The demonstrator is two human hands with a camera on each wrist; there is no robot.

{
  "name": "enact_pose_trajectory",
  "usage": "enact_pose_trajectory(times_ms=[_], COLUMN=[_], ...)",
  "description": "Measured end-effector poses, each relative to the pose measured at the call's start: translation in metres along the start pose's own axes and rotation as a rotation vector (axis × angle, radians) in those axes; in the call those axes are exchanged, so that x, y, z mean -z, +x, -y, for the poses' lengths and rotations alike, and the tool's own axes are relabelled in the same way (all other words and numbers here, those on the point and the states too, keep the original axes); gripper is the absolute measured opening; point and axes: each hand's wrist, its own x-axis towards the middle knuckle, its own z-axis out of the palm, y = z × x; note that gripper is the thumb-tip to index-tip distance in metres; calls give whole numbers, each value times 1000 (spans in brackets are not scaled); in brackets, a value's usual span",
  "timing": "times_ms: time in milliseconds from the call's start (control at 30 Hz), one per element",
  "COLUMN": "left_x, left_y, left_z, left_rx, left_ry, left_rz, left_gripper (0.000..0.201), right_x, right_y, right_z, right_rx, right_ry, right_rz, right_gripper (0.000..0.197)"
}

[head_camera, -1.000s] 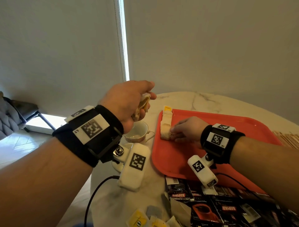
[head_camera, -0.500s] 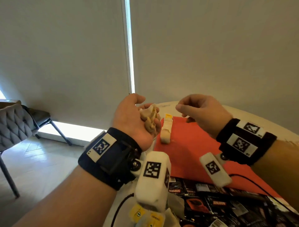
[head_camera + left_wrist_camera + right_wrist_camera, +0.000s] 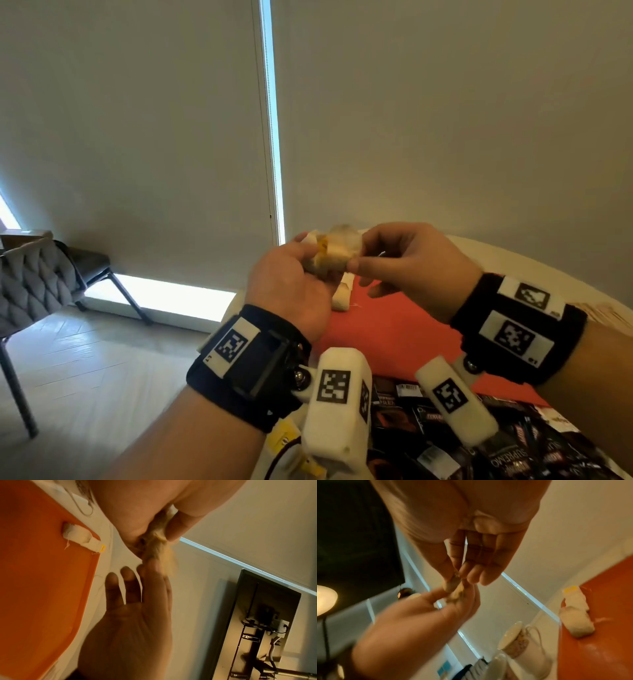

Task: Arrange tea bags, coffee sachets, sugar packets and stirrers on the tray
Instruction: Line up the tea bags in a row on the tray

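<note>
The tea bags (image 3: 337, 253) looked like soft, matt, crinkled paper. The tray (image 3: 394, 329) was smooth red plastic with a dull sheen. The coffee sachets (image 3: 513, 445) were glossy foil. The table (image 3: 513, 255) looked like polished marble, the cup (image 3: 513, 637) glazed ceramic.

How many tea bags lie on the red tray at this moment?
2, overlapping in a row at the red tray's far left corner: nearer tea bag, farther tea bag. Hands may hide others in the head view.

Grey chair (image 3: 37, 274) by blinds (image 3: 137, 137); cup (image 3: 513, 637) on table (image 3: 513, 260).
</note>
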Motion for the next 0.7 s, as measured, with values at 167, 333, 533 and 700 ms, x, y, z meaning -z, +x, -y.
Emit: enact_pose_trajectory(times_ms=[167,333,533,700], left_x=[5,3,5,8], left_y=[-6,-14,-8,-3], left_z=[-9,-7,-11,-22], left_rx=[-134,-249,-215,-186], left_ry=[317,768,880,849], left_rz=[-41,87,148,140], left_gripper=[26,15,8,14], right_x=[8,-1,-7,-5], right_y=[3,6,5,10], right_z=[1,-2,3,1], right_rx=[25,153,221,129], right_ry=[208,-260,-323,-93], right_rz=[-47,-99,7,-84], right_gripper=[15,18,6,23])
